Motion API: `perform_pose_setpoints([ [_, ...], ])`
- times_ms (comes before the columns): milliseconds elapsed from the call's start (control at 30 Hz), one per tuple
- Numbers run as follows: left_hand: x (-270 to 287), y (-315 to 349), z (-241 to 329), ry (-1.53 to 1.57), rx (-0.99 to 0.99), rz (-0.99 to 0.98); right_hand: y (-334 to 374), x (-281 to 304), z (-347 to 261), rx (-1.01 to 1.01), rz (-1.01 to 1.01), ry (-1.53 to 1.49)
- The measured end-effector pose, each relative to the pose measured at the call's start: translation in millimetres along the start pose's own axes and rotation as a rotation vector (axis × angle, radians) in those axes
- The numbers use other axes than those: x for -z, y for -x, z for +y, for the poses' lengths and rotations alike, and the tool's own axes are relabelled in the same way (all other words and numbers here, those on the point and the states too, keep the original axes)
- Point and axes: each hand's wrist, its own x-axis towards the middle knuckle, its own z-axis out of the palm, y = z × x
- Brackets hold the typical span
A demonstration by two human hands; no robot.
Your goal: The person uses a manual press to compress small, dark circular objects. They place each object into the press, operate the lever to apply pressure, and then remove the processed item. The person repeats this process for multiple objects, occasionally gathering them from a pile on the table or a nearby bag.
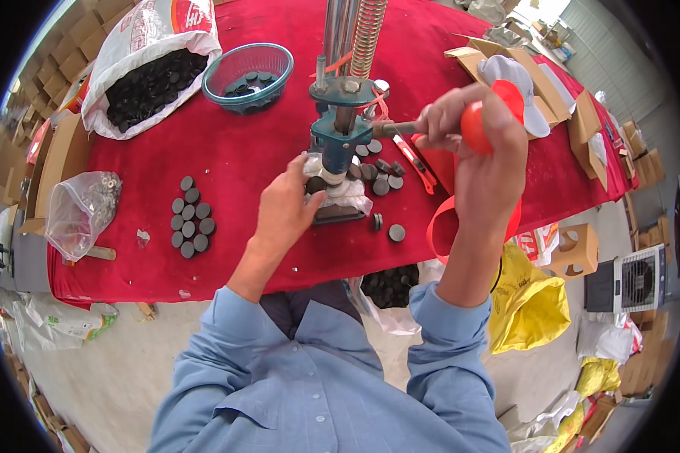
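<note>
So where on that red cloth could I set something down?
Bare cloth lies between the bowl and the grouped black discs, and between those discs and the left hand. It's crowded just right of the press, with loose discs and a knife.

Red tablecloth, teal press, orange-red knob, black discs, teal bowl, light-blue shirt

Far left of the right hand gripping the press lever, bold white characters stand on a red panel of the white sack. Below that grip, the yellow bag seems to bear faint dark print, too blurred to read.
</note>
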Motion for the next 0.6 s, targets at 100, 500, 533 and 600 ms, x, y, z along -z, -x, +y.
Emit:
perform_pose_setpoints([
  [100, -20, -6, 0, 0.005, -0.063, 0.027, -12, -5, -5, -0.078, 0.043, 0.014],
  [500, -26, -9, 4, 0.113, 0.021, 0.058, 31, 0, 21, 0.144, -0.007, -0.151],
  [533, -21, -8, 4, 0.134, 0.058, 0.049, 45, 0, 26, 0.183, 0.004, -0.147],
  [600, -6, -7, -9, 0.128, 0.089, 0.116, 77, 0, 40, 0.256, 0.018, -0.124],
])
